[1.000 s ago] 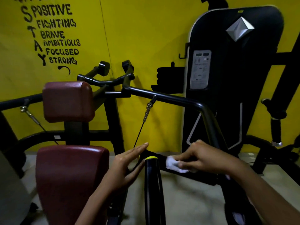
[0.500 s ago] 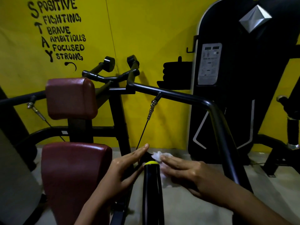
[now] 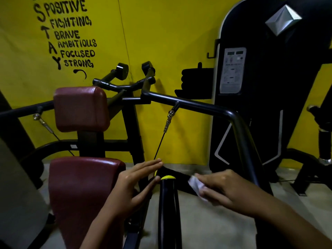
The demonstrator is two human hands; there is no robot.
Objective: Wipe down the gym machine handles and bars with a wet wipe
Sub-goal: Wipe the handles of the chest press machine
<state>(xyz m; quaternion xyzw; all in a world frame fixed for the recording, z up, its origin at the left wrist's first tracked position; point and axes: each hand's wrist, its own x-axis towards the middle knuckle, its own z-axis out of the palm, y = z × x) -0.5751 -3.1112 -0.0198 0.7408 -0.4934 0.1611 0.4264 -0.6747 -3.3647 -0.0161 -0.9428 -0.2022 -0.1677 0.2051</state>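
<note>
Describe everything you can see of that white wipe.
The wet wipe is a small white sheet, crumpled, thin and soft-looking, blurred. The right hand holds it against a black horizontal bar, just right of the yellow-capped grip. The fingers cover most of it; only its left edge and a lower corner show.

yellow wall [image 3: 161,33] w/ black painted lettering [image 3: 66,35], grey floor [image 3: 206,221], black weight-stack tower [image 3: 269,105] right, dim light.

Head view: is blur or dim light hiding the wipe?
Head view: dim overall, and the dark bars merge into shadow. The right hand and wet wipe are motion-smeared. The left hand and yellow handle cap look crisper. Wide-angle distortion bows the frame edges.
</note>
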